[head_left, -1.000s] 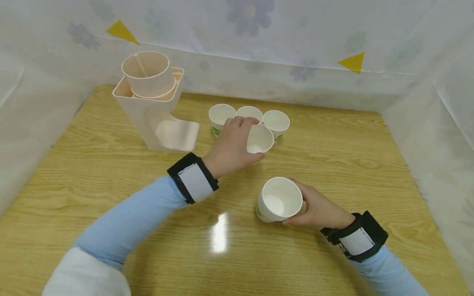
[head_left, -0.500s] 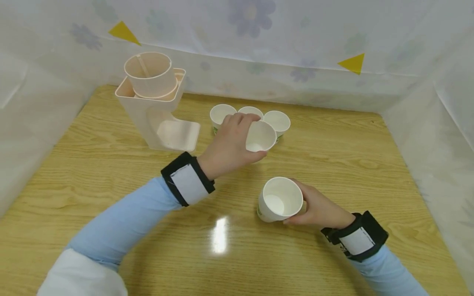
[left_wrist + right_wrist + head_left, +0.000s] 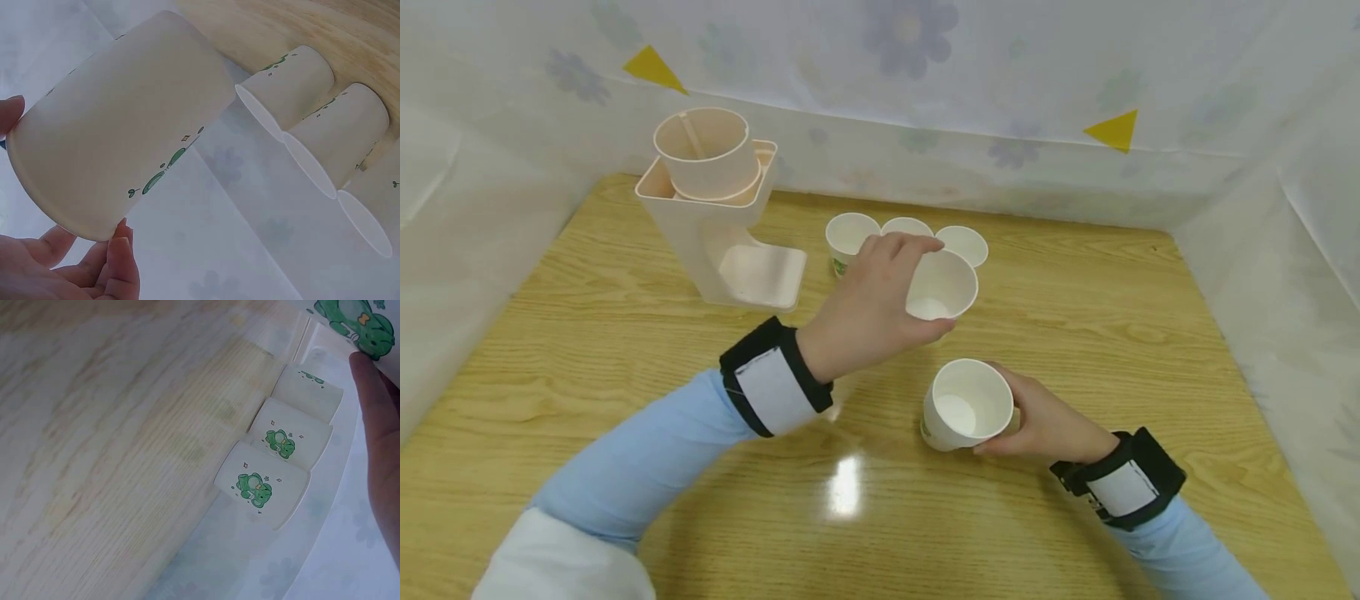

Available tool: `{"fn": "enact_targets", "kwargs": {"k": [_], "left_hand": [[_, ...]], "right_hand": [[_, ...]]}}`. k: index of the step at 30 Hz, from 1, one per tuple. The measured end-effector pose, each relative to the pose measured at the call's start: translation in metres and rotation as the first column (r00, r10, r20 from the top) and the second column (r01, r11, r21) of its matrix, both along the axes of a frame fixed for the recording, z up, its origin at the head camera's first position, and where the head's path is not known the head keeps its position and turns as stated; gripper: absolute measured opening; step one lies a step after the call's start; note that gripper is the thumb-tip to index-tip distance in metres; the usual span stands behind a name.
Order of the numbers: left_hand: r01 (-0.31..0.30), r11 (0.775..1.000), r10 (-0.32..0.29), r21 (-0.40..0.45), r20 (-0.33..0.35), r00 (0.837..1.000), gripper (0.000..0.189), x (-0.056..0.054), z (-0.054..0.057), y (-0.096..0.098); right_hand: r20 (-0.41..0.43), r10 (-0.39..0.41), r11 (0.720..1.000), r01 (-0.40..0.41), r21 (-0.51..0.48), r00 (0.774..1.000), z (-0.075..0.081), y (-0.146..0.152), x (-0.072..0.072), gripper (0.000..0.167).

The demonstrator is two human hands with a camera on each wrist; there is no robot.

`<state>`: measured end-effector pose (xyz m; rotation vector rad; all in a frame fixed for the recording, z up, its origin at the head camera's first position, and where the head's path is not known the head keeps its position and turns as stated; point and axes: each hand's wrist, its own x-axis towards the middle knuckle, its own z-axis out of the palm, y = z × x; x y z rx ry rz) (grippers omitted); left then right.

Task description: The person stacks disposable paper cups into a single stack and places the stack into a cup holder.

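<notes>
In the head view my left hand [image 3: 876,308] grips a white paper cup [image 3: 946,287] near its rim, thumb in front and fingers behind. This cup [image 3: 125,125] is held up off the table, and the left wrist view shows a small green print on it. My right hand [image 3: 1041,421] holds a second paper cup [image 3: 958,408] from its right side, mouth up, on or just above the wooden table. A green cartoon animal shows on that cup [image 3: 359,322] in the right wrist view. Behind the left hand stand three more paper cups [image 3: 852,235], partly hidden by it.
A pale pink stand [image 3: 677,242] with a round tub [image 3: 711,171] on top is at the back left of the wooden table [image 3: 1112,333]. Pale flowered sheeting [image 3: 970,92] with two yellow triangles encloses the back and sides.
My left hand has brought its paper cup slightly to the right and closer, away from the back row. The right hand and its cup have stayed put.
</notes>
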<state>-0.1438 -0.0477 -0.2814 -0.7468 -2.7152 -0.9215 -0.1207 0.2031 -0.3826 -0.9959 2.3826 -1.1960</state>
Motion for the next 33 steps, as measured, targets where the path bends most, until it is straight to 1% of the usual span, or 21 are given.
{"fn": "enact_targets", "kwargs": {"k": [7, 10, 13, 15, 18, 21, 23, 27, 33], "left_hand": [[0.020, 0.999, -0.019, 0.026, -0.042, 0.999, 0.071, 0.003, 0.007, 0.000], [0.025, 0.999, -0.023, 0.039, -0.044, 0.999, 0.071, 0.008, 0.012, 0.001], [0.052, 0.997, -0.047, 0.060, -0.082, 0.996, 0.070, 0.013, 0.017, 0.003], [0.081, 0.994, -0.071, 0.074, -0.135, 0.988, 0.069, 0.017, 0.019, 0.004], [0.125, 0.989, -0.104, 0.082, -0.225, 0.969, 0.068, 0.022, 0.021, 0.007], [0.164, 0.983, -0.135, 0.086, -0.271, 0.953, 0.068, 0.027, 0.023, 0.009], [0.185, 0.979, -0.155, 0.083, -0.281, 0.947, 0.068, 0.031, 0.023, 0.010], [0.221, 0.972, -0.193, 0.079, -0.265, 0.945, 0.068, 0.039, 0.022, 0.014], [0.239, 0.969, -0.219, 0.061, -0.235, 0.947, 0.066, 0.047, 0.018, 0.020]], "right_hand": [[0.004, 0.002, 1.000, -0.002, -0.002, 1.000, 0.001, 0.000, 0.000, 0.080], [0.015, 0.002, 1.000, -0.002, 0.001, 1.000, 0.003, 0.000, 0.000, 0.080], [0.029, 0.004, 1.000, -0.004, -0.001, 1.000, 0.003, 0.001, 0.000, 0.080], [0.035, 0.007, 1.000, -0.006, -0.005, 0.999, 0.003, 0.001, -0.001, 0.080], [0.036, 0.012, 1.000, -0.012, -0.005, 0.999, 0.003, 0.001, -0.001, 0.080], [0.027, 0.018, 1.000, -0.018, 0.001, 0.999, 0.003, 0.001, 0.000, 0.081], [0.021, 0.016, 1.000, -0.016, 0.001, 1.000, 0.003, 0.001, 0.000, 0.080], [0.001, 0.009, 1.000, -0.009, -0.002, 1.000, 0.003, 0.001, 0.001, 0.078], [-0.015, -0.007, 1.000, 0.006, -0.026, 1.000, 0.001, 0.001, 0.001, 0.087]]}}
